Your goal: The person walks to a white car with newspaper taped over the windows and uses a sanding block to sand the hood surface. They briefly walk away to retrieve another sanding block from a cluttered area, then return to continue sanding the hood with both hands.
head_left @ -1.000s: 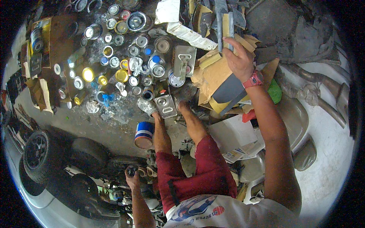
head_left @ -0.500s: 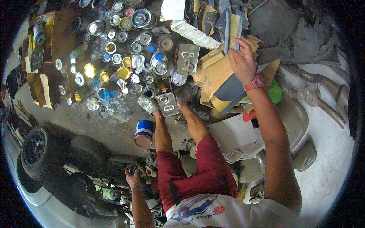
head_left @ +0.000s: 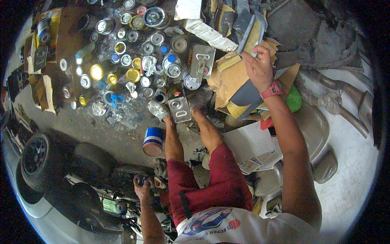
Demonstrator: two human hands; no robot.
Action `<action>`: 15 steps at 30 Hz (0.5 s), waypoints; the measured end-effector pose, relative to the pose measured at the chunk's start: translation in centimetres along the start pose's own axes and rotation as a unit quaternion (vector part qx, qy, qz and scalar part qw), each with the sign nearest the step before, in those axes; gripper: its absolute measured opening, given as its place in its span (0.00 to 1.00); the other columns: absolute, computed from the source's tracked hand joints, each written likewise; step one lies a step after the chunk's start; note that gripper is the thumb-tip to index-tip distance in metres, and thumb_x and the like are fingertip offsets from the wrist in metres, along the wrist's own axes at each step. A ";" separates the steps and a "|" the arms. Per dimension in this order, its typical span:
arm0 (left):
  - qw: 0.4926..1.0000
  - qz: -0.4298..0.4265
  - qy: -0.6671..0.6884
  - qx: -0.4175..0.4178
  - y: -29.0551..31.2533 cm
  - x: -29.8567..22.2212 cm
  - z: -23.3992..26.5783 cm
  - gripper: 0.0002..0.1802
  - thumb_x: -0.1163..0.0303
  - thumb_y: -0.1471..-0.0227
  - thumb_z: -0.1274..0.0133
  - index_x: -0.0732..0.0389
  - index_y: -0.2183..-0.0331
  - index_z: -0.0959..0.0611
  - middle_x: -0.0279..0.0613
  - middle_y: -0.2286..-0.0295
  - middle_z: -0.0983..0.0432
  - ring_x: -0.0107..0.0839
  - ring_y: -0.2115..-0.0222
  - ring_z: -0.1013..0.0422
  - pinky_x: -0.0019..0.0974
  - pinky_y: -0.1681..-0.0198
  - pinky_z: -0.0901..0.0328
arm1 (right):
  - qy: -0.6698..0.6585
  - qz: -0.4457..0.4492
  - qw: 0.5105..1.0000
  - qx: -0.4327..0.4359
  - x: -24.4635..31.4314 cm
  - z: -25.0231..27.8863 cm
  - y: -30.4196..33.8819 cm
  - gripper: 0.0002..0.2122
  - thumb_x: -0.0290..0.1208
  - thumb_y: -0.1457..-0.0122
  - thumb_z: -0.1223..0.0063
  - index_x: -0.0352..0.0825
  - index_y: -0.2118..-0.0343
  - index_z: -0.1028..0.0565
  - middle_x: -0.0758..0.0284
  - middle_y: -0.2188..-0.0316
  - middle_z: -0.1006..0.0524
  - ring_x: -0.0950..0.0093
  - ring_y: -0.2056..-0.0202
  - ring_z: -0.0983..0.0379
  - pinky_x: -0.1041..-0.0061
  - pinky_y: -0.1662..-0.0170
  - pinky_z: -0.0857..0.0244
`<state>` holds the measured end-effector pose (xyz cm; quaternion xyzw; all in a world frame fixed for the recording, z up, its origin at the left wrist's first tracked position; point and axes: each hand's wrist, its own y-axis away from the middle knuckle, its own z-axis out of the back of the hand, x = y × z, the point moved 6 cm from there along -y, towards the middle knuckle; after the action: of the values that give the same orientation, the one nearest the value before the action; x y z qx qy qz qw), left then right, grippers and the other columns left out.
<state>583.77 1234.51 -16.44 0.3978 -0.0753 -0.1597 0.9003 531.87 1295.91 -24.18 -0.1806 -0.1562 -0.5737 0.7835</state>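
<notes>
Pinching the lower end of a tan, grey-edged strip [head_left: 254,34] between its fingers, the right hand [head_left: 258,71] is over the right part of the torn carton [head_left: 227,83]; the strip slants up beyond the carton's top edge. Well apart, to the carton's lower left, the left hand [head_left: 141,190] is curled round a small dark object [head_left: 140,180], too blurred to identify. A white box [head_left: 211,36] lies just above the carton, a blue can [head_left: 153,140] to its lower left.
</notes>
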 end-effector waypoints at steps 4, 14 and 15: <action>0.997 -0.002 0.075 0.036 1.5 -1.7 0.4 0.39 0.61 0.48 0.31 0.64 0.38 0.24 0.57 0.47 0.21 0.49 0.48 0.23 0.46 0.41 0.31 | -0.010 -0.078 0.997 0.016 2.8 1.4 0.1 0.18 0.20 0.37 0.37 0.45 0.46 0.17 0.61 0.51 0.27 0.62 0.52 0.22 0.68 0.48 0.26; 0.991 -0.001 0.118 -0.065 6.4 -2.4 4.3 0.34 0.59 0.48 0.31 0.56 0.41 0.21 0.49 0.53 0.17 0.44 0.54 0.22 0.47 0.48 0.28 | -0.675 -0.311 0.669 0.022 16.6 6.5 -3.9 0.16 0.27 0.30 0.37 0.36 0.41 0.23 0.72 0.53 0.17 0.80 0.53 0.22 0.75 0.46 0.29; 0.986 -0.014 0.149 -0.076 7.3 -2.0 4.6 0.34 0.59 0.48 0.31 0.56 0.41 0.21 0.48 0.54 0.17 0.42 0.54 0.21 0.46 0.49 0.28 | -0.703 -0.313 0.637 0.051 19.3 7.3 -4.6 0.16 0.27 0.30 0.37 0.37 0.41 0.24 0.72 0.53 0.17 0.79 0.53 0.22 0.74 0.45 0.29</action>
<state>582.33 1236.66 -7.96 0.3484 0.0779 -0.1159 0.9269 532.85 1281.78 -8.52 -0.4298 -0.7355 -0.4757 0.2191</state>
